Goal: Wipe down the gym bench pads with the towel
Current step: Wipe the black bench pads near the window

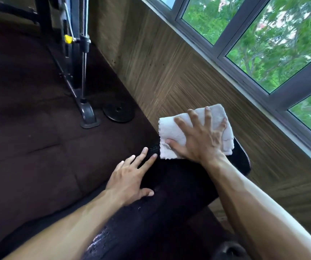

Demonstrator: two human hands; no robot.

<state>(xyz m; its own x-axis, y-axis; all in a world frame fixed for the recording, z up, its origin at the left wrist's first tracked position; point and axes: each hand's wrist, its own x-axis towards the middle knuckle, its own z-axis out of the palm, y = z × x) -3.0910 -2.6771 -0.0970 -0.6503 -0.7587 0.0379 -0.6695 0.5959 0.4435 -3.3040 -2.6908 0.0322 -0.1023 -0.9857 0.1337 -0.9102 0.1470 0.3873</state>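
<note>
A black textured bench pad runs from the bottom centre up to the right. A folded white towel lies on the pad's far end. My right hand presses flat on the towel with fingers spread wide. My left hand rests on the pad's left edge, fingers straight and thumb on the pad surface. Part of the towel is hidden under my right palm.
A dark mat covers the floor on the left. A machine frame with a metal rod and foot stands behind, a black weight plate beside it. A wood-panelled wall and windows close off the right.
</note>
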